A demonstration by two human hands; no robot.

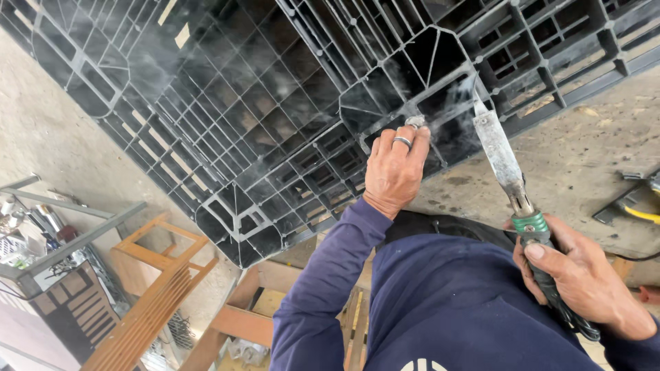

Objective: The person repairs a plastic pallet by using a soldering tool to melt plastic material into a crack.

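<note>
**Head view: hot iron at a black plastic pallet**

Head view. I see a black plastic pallet (275,130) lying underside up across the upper frame, its ribbed grid and open cells toward me, one corner block near centre-left overhanging the edge of the surface beneath it. My left hand (395,168) rests on the pallet's edge ribs, fingers curled together and pressed down on the plastic; a ring (402,142) sits on one finger, and a small pale piece (415,121) shows at the fingertips, though I cannot tell whether it is pinched or merely touched. My right hand (584,275) is closed firmly around the dark handle of a soldering-type heating iron (505,165), which has a green collar above the grip and a flat, scorched metal blade. The blade tip meets the pallet rib just beside the left fingertips, and thin white smoke (447,103) drifts over that spot. Both arms wear a navy long-sleeved shirt (440,302). The pallet rests on a dusty concrete surface (584,144). At the right edge lies a tool with a yellow part (639,206), well apart from the hands. Lower left stand orange wooden frames (155,288) and a grey metal rack (75,230).
</note>
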